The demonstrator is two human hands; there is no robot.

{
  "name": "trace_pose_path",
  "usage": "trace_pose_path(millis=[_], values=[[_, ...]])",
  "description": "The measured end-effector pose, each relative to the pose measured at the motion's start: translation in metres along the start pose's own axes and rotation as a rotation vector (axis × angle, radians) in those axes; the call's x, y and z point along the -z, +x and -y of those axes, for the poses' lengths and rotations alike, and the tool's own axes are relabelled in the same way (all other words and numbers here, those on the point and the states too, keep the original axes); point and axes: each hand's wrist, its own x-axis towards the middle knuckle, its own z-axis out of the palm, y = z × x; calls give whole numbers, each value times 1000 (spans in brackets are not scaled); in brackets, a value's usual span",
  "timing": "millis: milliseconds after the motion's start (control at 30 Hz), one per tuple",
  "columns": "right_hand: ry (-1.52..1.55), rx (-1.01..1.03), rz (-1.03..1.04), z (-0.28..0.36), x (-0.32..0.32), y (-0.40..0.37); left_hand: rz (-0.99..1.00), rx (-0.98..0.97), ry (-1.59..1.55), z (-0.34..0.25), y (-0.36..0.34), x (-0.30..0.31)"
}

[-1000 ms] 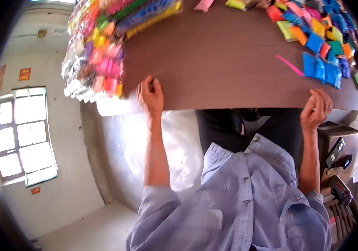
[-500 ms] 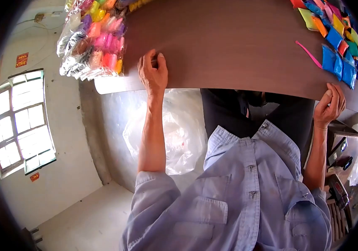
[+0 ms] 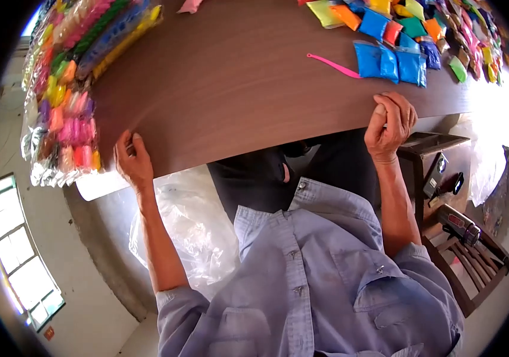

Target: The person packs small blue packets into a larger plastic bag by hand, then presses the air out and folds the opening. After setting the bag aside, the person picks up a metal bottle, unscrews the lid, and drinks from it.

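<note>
Both hands are on the near edge of the table [image 3: 254,89], so the step in hand looks like shifting or steadying it. To do that well, I judge the two grips should pull evenly: the top is wide and the hands sit well apart along the table's near edge, so a tug from one side alone would swing it. Any move should be slow and level, since loose goods lie on the table and could slide.

The table is a broad, dark brown slab with a fine wood grain. Its middle is bare, and its near edge runs across the person's lap. On the table's left end a long clear-wrapped pack [image 3: 64,101] of coloured pieces hangs partly over the side. At the table's far right a spread of small coloured packets [image 3: 445,30] covers the top. A few blue packets [image 3: 388,62] lie closer to the table's near edge, with a thin pink strip [image 3: 332,64] just beside them.

The left hand [image 3: 133,160] grasps the table's near edge close to its left corner, fingers curled over the top. The right hand [image 3: 390,122] is clenched on the same edge, just on the near side of the blue packets; I cannot tell whether it also holds something small
</note>
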Motion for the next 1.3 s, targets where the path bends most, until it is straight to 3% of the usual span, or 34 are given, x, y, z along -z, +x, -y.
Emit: trace_pose_path(millis=[300,500,1300], values=[[42,-2,-21,2,0,1,12,2,20,-4,0,3],[52,-12,-43,-3,0,-1,-11,-62,-50,42,1,-13],[47,-37,-71,0,-6,-5,6,-33,33,34,-1,-5]])
